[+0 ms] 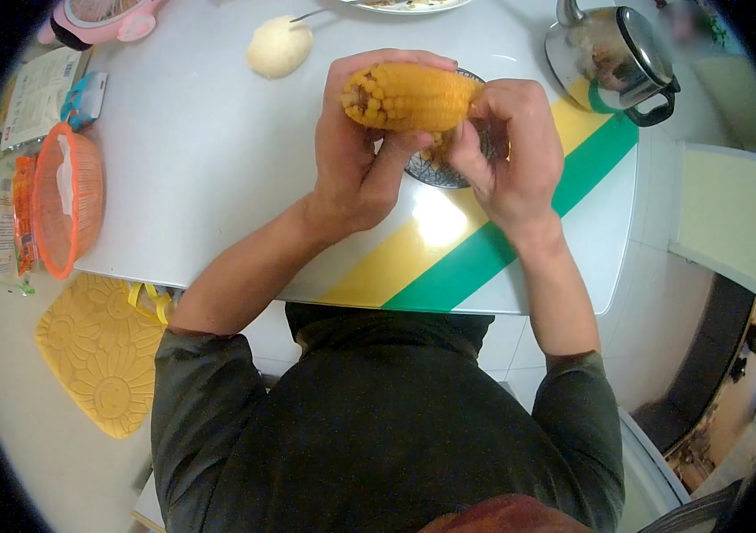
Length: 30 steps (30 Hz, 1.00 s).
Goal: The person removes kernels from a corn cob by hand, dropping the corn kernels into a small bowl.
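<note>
A yellow corn cob point(413, 96) lies sideways in the air over the table. My left hand point(353, 155) is wrapped around its left part, with the fingers behind and the thumb below. At the cob's right end my right hand point(520, 147) is closed, its curled fingers and thumb touching the kernels. Under the hands stands a dark patterned bowl point(436, 174), partly hidden, with yellow bits in it. The left tip of the cob shows loose, uneven kernels.
A pale steamed bun point(280, 47) lies behind my left hand, near a plate point(409, 7) at the far edge. A steel kettle point(609, 58) stands back right. An orange basket point(69, 200) and packages point(37, 98) sit at the left.
</note>
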Each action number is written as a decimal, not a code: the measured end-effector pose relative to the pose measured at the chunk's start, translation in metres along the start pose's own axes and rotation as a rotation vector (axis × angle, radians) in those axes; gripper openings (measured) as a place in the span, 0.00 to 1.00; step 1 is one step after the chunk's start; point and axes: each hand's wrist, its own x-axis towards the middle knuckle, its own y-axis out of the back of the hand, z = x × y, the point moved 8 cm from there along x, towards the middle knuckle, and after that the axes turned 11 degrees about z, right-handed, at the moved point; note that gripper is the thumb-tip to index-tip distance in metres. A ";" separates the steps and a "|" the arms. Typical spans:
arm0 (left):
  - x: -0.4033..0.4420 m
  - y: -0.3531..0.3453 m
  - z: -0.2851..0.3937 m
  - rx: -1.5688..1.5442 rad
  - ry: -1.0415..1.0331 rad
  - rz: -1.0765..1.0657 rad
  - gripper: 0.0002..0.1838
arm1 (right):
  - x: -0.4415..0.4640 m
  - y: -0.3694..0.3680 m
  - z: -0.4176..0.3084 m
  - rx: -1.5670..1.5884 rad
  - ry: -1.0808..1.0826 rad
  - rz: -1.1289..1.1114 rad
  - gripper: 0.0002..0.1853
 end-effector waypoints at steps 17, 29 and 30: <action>-0.001 0.002 -0.002 0.005 0.007 0.003 0.26 | -0.001 0.000 0.000 0.003 -0.041 0.005 0.16; 0.005 0.009 0.003 -0.024 0.018 0.033 0.24 | -0.023 0.022 0.035 0.309 -0.555 0.205 0.05; 0.005 0.009 0.003 -0.028 0.015 0.026 0.25 | -0.023 0.020 0.034 0.294 -0.592 0.153 0.08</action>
